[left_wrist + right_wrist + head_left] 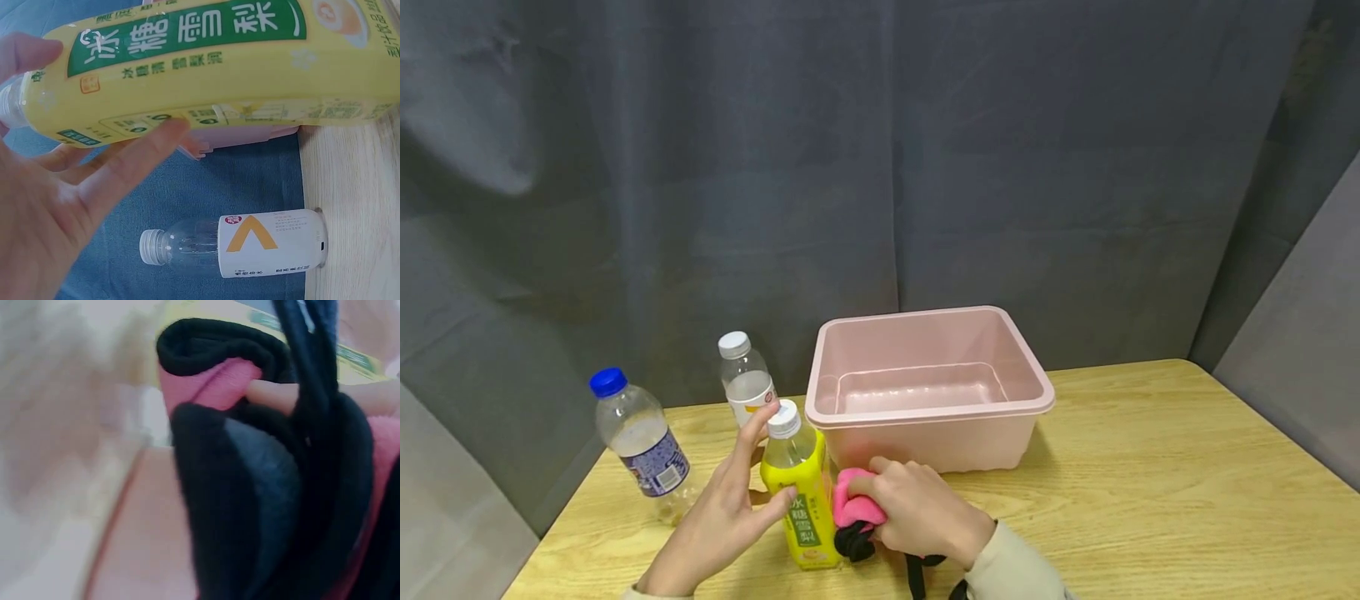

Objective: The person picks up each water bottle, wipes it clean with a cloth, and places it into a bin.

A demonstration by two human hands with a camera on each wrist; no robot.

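Note:
In the head view my left hand [722, 508] is at the left side of a yellow-labelled drink bottle [811, 500] with a white cap. Its thumb and index finger are spread and extended along the bottle, and the index tip is up near the cap; firm contact cannot be told. The same bottle [250, 69] fills the top of the left wrist view. My right hand [921, 508] holds a bunched pink-and-black cloth item [855, 497] with black straps, close beside the bottle's right side. In the right wrist view this cloth item [212, 387] shows a black-trimmed opening; its kind is unclear.
Behind my hands stands a pink plastic bin [925, 421] with nothing seen inside. A white-labelled clear bottle [747, 383] stands behind the yellow one. Further left is a blue-capped bottle [643, 442]. Grey cloth [775, 167] hangs behind the wooden table [1165, 467].

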